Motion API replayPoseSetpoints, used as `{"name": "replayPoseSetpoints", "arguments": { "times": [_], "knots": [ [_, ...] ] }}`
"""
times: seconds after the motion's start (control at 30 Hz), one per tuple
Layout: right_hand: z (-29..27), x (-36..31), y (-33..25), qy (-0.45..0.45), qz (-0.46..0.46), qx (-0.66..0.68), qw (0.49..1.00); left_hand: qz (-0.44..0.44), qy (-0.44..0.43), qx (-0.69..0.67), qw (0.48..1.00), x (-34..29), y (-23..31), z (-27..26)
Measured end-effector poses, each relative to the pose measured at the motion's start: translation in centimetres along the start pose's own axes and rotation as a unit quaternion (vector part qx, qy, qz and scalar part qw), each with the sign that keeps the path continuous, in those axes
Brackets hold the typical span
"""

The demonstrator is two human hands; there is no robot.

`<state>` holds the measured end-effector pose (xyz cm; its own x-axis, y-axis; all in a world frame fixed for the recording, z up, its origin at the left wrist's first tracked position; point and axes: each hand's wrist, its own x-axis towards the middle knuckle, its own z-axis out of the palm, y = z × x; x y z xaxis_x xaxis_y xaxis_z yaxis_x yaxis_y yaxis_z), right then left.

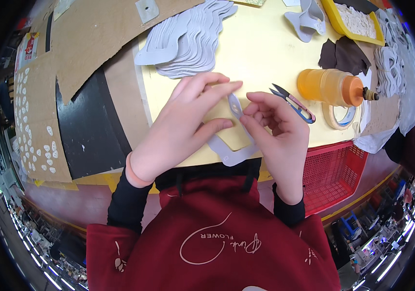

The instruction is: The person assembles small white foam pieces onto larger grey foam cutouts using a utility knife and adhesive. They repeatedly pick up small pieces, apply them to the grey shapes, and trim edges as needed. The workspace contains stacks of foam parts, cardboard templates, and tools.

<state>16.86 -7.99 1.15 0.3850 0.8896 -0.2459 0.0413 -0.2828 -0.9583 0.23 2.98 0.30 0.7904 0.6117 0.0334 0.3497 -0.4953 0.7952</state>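
A light grey U-shaped cut piece (234, 155), looking like a shoe-upper part, lies on the pale yellow tabletop (260, 53) before me. Its far end, with a small hole, rises between my two hands. My right hand (277, 126) is closed, thumb and finger pinching the strip's right edge. On the other side, my left hand (183, 116) is spread, its thumb and index finger apart around the strip; whether a fingertip touches it I cannot tell. Thread snips (294, 104) with dark blades lie right beside my right hand. Beyond my left hand is a layered stack of grey pieces (188, 41).
An orange squeeze bottle (324, 87) lies near a tape roll (339, 118) at the right. Farther off are dark scraps (345, 53) and a yellow tray (378, 31). A red basket (331, 179) is below the table's right edge. Cardboard (91, 39) covers the left side.
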Motion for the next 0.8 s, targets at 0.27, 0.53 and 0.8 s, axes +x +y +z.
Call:
{"name": "replayPoseSetpoints", "arguments": {
  "times": [0.27,0.53,0.8],
  "knots": [
    [-0.1,-1.2,-1.2,-0.041,0.056,0.205,0.976,-0.208,0.039,-0.490,0.845,-1.5,2.8,-0.5],
    [-0.1,-3.3,-2.4,-0.046,0.048,0.130,0.989,-0.188,0.050,-0.455,0.869,-2.7,4.7,-0.7],
    [1.1,-4.0,-2.3,0.006,0.046,0.198,0.979,-0.189,0.085,-0.540,0.816,-3.8,5.2,0.4]
  ]
}}
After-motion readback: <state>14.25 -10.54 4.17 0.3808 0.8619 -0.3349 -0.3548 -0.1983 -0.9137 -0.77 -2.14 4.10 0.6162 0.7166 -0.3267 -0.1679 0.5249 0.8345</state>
